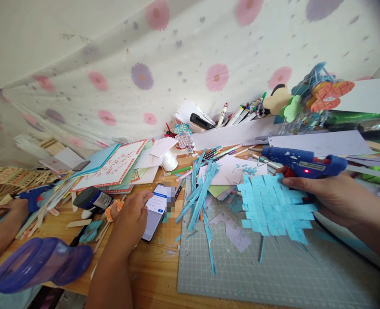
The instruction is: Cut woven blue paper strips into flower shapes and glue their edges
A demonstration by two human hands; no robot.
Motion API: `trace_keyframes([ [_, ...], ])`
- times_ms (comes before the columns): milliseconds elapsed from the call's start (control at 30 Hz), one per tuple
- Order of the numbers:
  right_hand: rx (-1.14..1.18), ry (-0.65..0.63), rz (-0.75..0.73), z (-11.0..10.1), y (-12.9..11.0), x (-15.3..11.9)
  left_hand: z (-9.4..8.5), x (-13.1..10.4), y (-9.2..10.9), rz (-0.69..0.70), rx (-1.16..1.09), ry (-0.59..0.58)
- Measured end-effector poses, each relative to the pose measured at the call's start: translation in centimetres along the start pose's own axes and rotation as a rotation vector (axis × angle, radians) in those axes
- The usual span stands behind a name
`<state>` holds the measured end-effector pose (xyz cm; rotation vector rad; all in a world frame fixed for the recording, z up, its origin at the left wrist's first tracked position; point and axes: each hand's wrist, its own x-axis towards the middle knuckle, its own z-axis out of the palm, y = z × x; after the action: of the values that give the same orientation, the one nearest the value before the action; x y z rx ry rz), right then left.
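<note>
My right hand (331, 193) is closed, its thumb pressed on a woven mat of light blue paper strips (273, 208) held above the cutting mat. The same hand also seems to grip a blue hot glue gun (305, 163); its red light is on, its nozzle points left, and its handle is mostly hidden. My left hand (130, 219) is at the left edge of a phone (156, 210) lying on the table with its screen lit. A finger reaches out over the screen; whether it touches is unclear. Beside this hand sits an orange flower-shaped piece (112, 210), partly covered.
Cut blue paper strips (202, 189) lie across the grey cutting mat (215, 274). A dark jar (93, 199), thread spool (169, 161) and purple plastic container (41, 262) stand left. Another person's hands (3, 214) work at far left near a second glue gun (33, 197). Pens (244, 113) line the back.
</note>
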<state>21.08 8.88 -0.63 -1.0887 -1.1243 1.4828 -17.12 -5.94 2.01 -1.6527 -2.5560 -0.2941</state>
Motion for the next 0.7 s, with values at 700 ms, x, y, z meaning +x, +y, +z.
trace_keyframes([
  [700, -0.003, 0.015, 0.006, 0.1, 0.0, 0.0, 0.2, 1.3, 1.8, 0.059, 0.06, -0.152],
])
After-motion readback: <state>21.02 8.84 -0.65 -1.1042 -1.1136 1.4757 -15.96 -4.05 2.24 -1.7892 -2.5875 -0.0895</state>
